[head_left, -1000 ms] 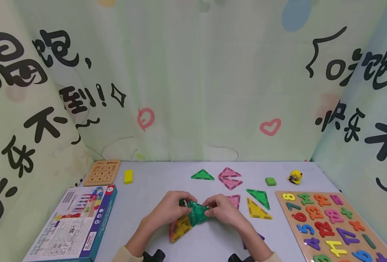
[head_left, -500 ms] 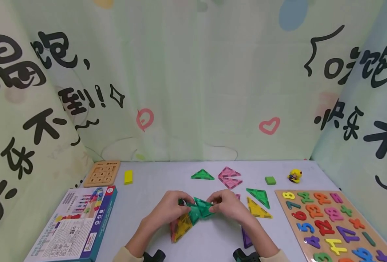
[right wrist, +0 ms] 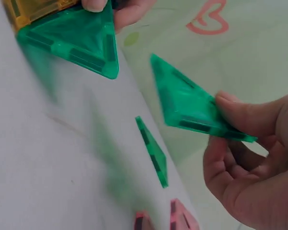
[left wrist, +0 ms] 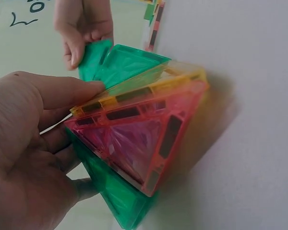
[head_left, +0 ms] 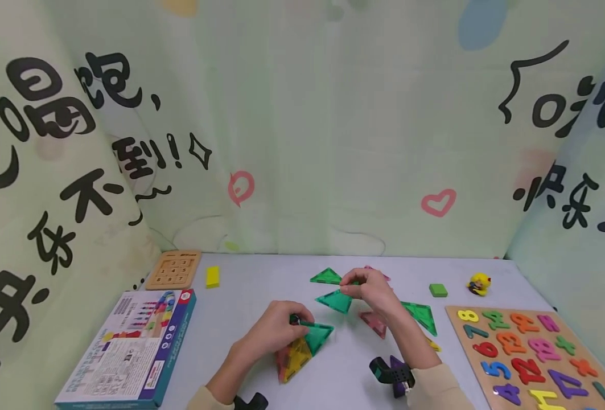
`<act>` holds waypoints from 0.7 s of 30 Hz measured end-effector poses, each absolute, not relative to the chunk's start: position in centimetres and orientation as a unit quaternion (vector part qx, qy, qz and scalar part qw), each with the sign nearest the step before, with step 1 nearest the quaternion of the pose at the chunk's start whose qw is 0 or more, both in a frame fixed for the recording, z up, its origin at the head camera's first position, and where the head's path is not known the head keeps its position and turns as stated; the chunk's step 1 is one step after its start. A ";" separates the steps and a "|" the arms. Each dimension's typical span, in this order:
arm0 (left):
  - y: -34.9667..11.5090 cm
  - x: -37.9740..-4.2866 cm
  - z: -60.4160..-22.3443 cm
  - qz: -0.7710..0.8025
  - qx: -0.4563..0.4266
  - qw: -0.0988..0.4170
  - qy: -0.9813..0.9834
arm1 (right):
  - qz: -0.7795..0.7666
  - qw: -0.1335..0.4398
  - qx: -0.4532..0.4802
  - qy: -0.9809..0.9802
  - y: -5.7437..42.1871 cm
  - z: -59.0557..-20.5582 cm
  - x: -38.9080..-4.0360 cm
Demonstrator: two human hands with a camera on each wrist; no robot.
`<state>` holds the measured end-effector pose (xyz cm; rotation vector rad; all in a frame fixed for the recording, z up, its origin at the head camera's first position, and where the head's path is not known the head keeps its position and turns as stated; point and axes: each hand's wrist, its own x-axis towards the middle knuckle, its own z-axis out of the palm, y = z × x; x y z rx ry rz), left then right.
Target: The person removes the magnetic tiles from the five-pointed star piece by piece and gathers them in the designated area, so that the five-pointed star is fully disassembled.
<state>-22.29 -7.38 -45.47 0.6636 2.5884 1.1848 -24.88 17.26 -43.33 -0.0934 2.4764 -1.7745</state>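
My left hand [head_left: 276,327] holds a cluster of see-through triangular magnetic tiles above the white tabletop. In the left wrist view the cluster shows a pink-red tile [left wrist: 134,139], a yellow tile [left wrist: 156,86] and green tiles [left wrist: 113,189], joined along their edges at angles. My right hand [head_left: 374,293] is farther forward and to the right. Its thumb and fingers pinch one corner of a single green triangular magnetic tile [right wrist: 187,103]. In the right wrist view, a gap separates this tile from the cluster's nearest green tile [right wrist: 77,38].
Loose triangular tiles lie around the right arm: green [head_left: 326,276], pink [head_left: 374,323], another green [head_left: 421,317] and purple [head_left: 398,376]. At left stand a box [head_left: 112,347], a wooden number board [head_left: 174,270] and a yellow block [head_left: 212,277]. A puzzle board [head_left: 494,335], green block [head_left: 438,290] and toy duck [head_left: 478,283] sit right.
The right hand has moved forward and right, away from the cluster, carrying a green tile. The left hand still grips the cluster. The head view has shifted slightly.
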 end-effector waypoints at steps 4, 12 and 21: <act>-7.2 -22.3 -45.5 0.401 0.226 0.113 0.881 | -0.587 0.026 0.023 0.809 16.5 -44.0 -26.0; -6.9 -22.3 -45.8 0.401 0.231 0.113 0.879 | -0.510 -0.020 0.033 0.859 14.8 -45.5 -27.0; -7.3 -22.2 -45.7 0.396 0.235 0.104 0.882 | -0.412 -0.037 -0.001 0.910 14.3 -44.7 -26.1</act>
